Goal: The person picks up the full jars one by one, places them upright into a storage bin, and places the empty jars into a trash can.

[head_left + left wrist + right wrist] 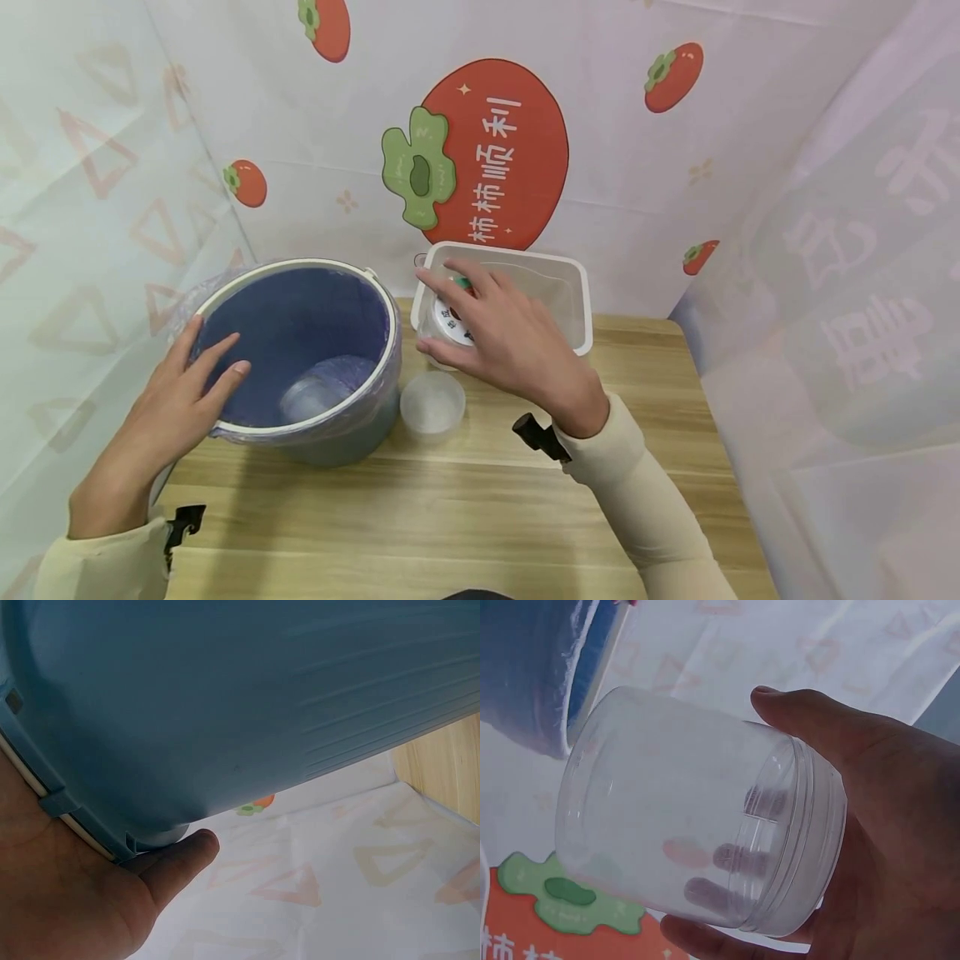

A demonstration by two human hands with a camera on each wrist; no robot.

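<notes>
My right hand (517, 333) holds a clear plastic jar (667, 802) tilted above the front left corner of the white tub. Its fingers wrap round the jar's ringed end in the right wrist view, and several fingertips show through the wall. A white disc with dark print and a red and green picture shows at the jar's end in the head view. My left hand (172, 400) rests on the rim of a blue bucket (341, 450), fingers spread and fairly straight. The left wrist view shows its palm against the rim (90, 840).
A thin clear bag lines the bucket and folds over its rim; a clear object (307, 398) lies at the bottom. Beside the bucket stands a small clear round container (432, 406). The white tub (587, 308) is against the printed backdrop. Wooden table (420, 525) extends in front.
</notes>
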